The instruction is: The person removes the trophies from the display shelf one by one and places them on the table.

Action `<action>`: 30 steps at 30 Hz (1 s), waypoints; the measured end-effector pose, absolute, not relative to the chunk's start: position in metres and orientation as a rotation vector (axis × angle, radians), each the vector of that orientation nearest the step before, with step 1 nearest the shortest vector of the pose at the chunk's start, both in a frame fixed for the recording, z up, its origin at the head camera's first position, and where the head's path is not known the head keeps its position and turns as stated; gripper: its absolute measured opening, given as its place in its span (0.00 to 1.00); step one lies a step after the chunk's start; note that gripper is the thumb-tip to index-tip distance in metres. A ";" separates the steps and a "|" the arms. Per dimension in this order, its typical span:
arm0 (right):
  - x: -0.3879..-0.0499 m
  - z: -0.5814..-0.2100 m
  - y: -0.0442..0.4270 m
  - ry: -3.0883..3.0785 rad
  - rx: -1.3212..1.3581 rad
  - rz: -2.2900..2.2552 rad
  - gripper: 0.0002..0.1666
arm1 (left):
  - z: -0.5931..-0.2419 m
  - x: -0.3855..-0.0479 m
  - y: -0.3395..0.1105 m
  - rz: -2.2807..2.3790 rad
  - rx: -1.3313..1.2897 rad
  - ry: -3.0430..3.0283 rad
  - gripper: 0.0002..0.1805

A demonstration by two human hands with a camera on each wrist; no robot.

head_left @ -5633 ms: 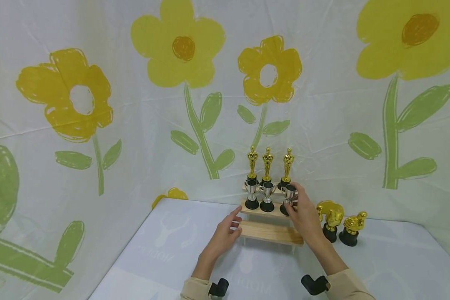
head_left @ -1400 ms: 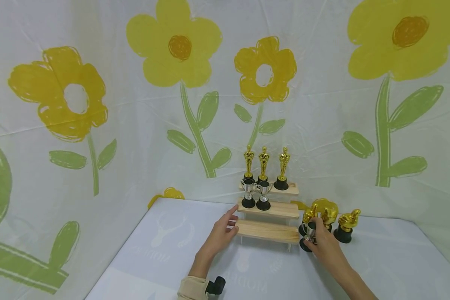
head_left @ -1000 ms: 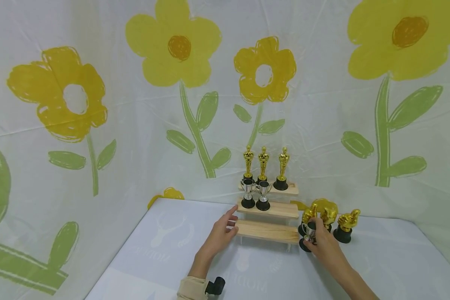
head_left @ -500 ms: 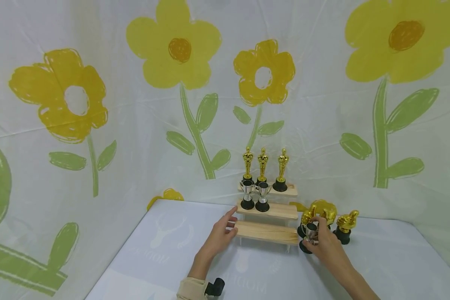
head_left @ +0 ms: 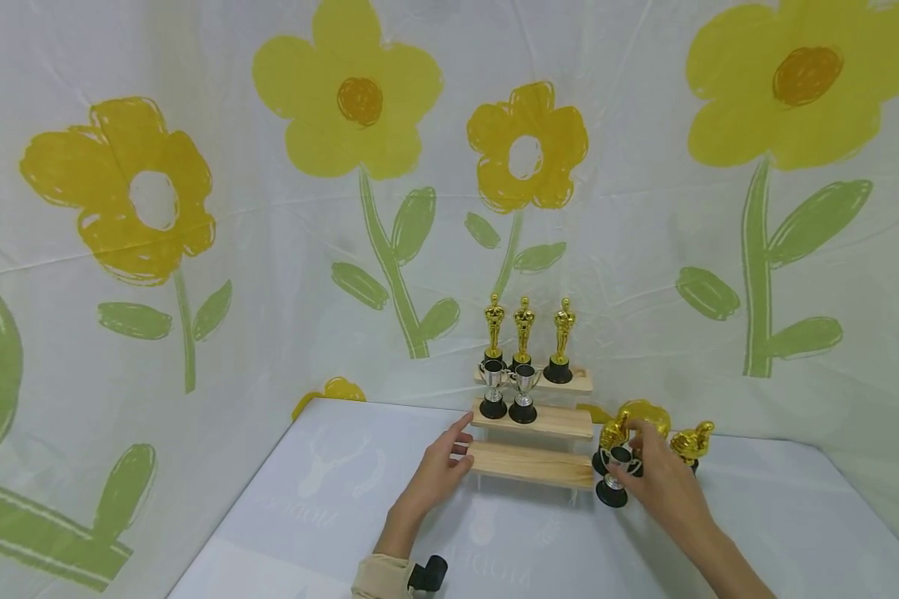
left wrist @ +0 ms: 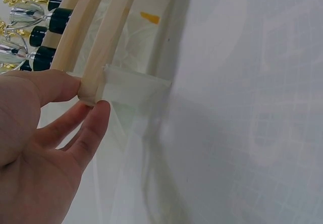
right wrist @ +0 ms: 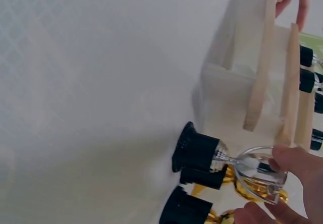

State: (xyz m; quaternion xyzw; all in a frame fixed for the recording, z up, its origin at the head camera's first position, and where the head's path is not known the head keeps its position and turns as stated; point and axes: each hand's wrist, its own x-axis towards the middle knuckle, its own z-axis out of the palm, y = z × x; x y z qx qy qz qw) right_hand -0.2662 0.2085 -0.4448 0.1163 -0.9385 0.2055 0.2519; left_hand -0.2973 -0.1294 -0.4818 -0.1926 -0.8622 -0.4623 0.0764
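Observation:
My left hand pinches the left end of the lowest board of a three-tier wooden stand; the left wrist view shows thumb and fingertips around the board end. On the table right of the stand, a small silver trophy cup stands upright on its black base. My right hand is around it with fingers spread, the thumb lying at the cup bowl in the right wrist view. Two matching silver cups stand at the left of the middle tier.
Several gold figures with black bases line the top tier. Gold trophies crowd behind the silver cup, including a thumbs-up one and another to its right. A flower-printed curtain hangs behind the white table.
The third silver cup has gone from the right of the middle tier to the table, carried by my right hand. Its fingers have just spread and drawn slightly away. My left hand stays put.

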 end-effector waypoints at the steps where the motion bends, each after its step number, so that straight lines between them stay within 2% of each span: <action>1: -0.266 -0.443 0.209 -2.556 0.317 0.560 0.41 | -0.482 -0.297 -0.129 -1.386 -0.577 -2.585 0.37; 30: -0.277 -0.417 0.198 -2.525 0.346 0.536 0.38 | -0.484 -0.298 -0.131 -1.396 -0.585 -2.580 0.37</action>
